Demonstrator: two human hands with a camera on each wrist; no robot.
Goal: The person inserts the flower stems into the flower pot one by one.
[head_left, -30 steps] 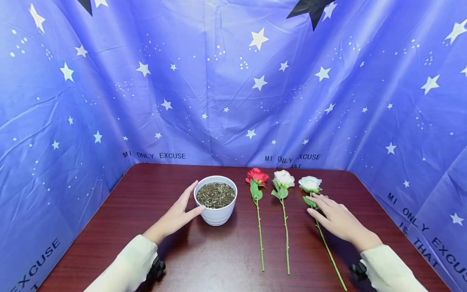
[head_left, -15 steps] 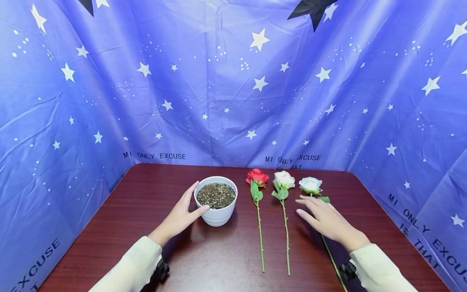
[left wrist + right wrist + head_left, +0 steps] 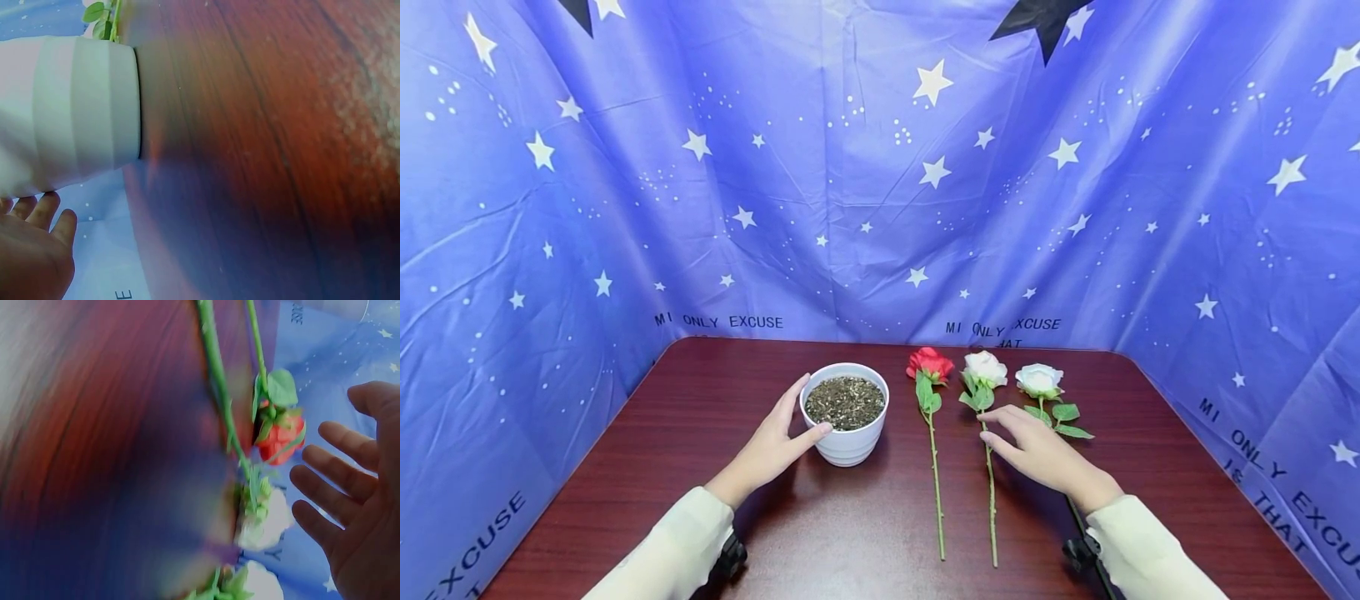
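Observation:
A white ribbed flower pot (image 3: 850, 446) full of dark, speckled soil (image 3: 844, 402) stands left of the roses. My left hand (image 3: 767, 450) rests against its left side, thumb at the front rim and fingers extended along the side; in the left wrist view, fingertips (image 3: 47, 203) meet the pot wall (image 3: 75, 112). Over the stem of the middle white rose (image 3: 985, 369) hovers my right hand (image 3: 1045, 454), fingers spread and holding nothing. To its left lies a red rose (image 3: 929, 365); to its right, a pale bluish-white rose (image 3: 1040, 381), its stem partly hidden by my right hand and sleeve.
All of this is on a dark red-brown wooden table (image 3: 700, 400). A blue cloth (image 3: 820, 167) printed with white stars and lettering hangs behind the table and along both sides. Both wrists carry black devices under cream sleeves (image 3: 685, 533).
My right hand has moved left from the bluish-white rose to over the middle white rose's stem, uncovering the former's leaves. My left thumb has slid slightly further along the pot's front.

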